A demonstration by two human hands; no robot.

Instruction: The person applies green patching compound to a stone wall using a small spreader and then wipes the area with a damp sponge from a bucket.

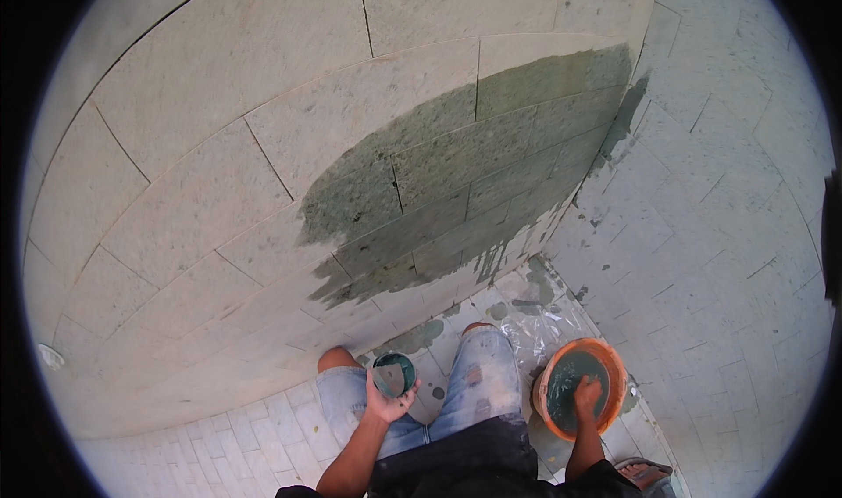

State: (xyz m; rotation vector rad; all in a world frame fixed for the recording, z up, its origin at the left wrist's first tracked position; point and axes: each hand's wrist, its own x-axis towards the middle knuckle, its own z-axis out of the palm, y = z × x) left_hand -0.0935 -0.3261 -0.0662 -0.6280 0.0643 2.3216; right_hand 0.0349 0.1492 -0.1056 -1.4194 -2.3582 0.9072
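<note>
In my left hand (390,403), above my lap, rests a small round dark-green tub (409,373). My fingers wrap round its side and underside. A flat grey piece (388,379) with a straight edge lies across its opening; I cannot tell its kind. On my right stands an orange bucket (617,368) of murky green-grey liquid (561,395). My right hand (588,396) reaches down into it, its fingertips hidden by the liquid. The pale stone-tiled wall (202,164) ahead carries a large dark wet-looking patch (438,178), with drips along its lower edge.
Another tiled wall (728,200) meets the first at a corner on the right. Crumpled clear plastic (535,331) lies on the floor behind the bucket. Grey-green splashes (425,334) mark the light floor tiles (254,437). My sandalled foot (645,473) is beside the bucket.
</note>
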